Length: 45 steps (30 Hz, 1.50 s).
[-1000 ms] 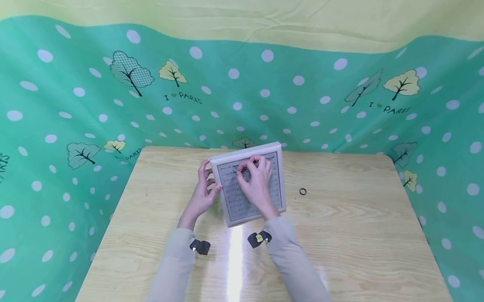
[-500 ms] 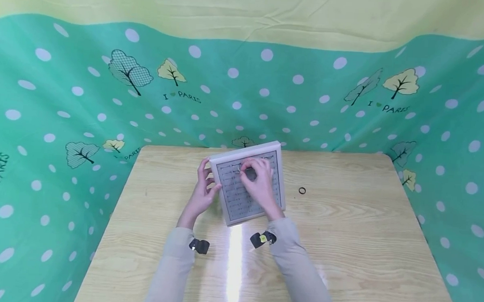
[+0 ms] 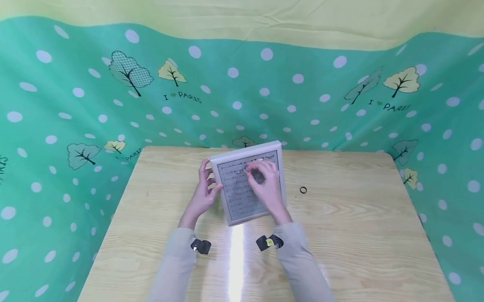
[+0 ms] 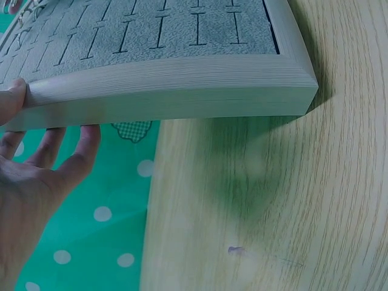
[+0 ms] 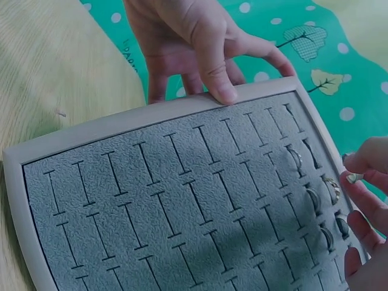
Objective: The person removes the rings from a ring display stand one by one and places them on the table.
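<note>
A square ring display tray (image 3: pixel 225 205) with a pale wood-grain frame and a grey slotted pad is propped at a tilt on the table. My left hand (image 3: pixel 203 192) grips its left side, the thumb (image 5: pixel 225 91) on the front of the frame and the other fingers behind. My right hand (image 3: pixel 266 186) is over the upper part of the pad, thumb and forefinger pinching a small shiny ring (image 5: pixel 353 177). Close by, several rings sit in slots near the top, among them a silver ring (image 5: pixel 294 156) and a patterned ring (image 5: pixel 331 190). Lower slots hold no rings.
On the wood-grain table (image 3: pixel 355 246), a dark ring (image 3: pixel 303 189) lies right of the tray. A green dotted cloth (image 3: pixel 317 91) hangs behind and along both sides. Black wrist cameras are strapped to both sleeves.
My right hand has shifted right along the upper slots. A ring now shows in the pad where its fingertips were. My left hand and the tray have stayed in place.
</note>
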Tool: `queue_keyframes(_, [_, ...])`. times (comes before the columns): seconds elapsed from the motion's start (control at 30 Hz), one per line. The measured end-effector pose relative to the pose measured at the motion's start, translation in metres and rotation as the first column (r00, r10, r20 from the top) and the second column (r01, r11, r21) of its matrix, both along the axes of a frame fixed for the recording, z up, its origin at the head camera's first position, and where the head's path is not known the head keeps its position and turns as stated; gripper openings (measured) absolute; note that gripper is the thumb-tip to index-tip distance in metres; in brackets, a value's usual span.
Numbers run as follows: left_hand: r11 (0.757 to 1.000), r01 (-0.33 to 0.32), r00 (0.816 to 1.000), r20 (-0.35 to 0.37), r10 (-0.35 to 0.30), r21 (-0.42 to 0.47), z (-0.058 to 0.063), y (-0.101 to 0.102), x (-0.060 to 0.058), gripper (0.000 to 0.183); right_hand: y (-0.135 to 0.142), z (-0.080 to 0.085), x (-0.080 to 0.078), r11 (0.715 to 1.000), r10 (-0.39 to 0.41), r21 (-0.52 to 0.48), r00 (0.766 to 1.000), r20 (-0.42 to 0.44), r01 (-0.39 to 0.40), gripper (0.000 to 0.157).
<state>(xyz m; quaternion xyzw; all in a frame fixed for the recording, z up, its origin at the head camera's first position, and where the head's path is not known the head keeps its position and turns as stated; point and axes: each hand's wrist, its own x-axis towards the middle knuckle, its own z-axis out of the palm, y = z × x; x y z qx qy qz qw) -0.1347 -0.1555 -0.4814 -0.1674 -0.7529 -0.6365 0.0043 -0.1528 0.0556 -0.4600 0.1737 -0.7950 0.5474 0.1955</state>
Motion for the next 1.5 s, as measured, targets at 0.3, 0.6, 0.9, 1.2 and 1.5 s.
queue_keyframes(0.3, [1.000,-0.018,0.999,0.038,0.019,-0.012,-0.002,-0.001,0.003,0.085,0.016,-0.009,0.008,0.999,0.010,-0.041,1.000,0.017,-0.009,0.013])
queue_keyframes(0.6, [1.000,-0.011,0.999,0.043,0.011,0.005,-0.001,0.002,0.002,0.086,0.034,-0.015,0.012,0.999,-0.014,-0.044,0.999,0.042,0.015,0.014])
queue_keyframes(0.9, [1.000,-0.011,0.999,0.050,0.011,0.003,-0.002,-0.001,0.002,0.086,0.048,-0.025,0.010,0.997,-0.028,-0.070,0.997,0.070,0.033,0.015])
queue_keyframes(1.2, [1.000,-0.018,0.999,0.047,0.019,-0.006,0.000,0.000,-0.001,0.087,0.065,-0.029,0.003,0.996,-0.043,-0.065,0.990,0.135,0.052,0.013])
queue_keyframes(1.5, [1.000,-0.008,0.999,0.038,0.009,-0.004,0.000,0.000,0.002,0.086,0.088,-0.037,-0.002,0.997,-0.062,-0.037,0.992,0.107,0.066,0.014])
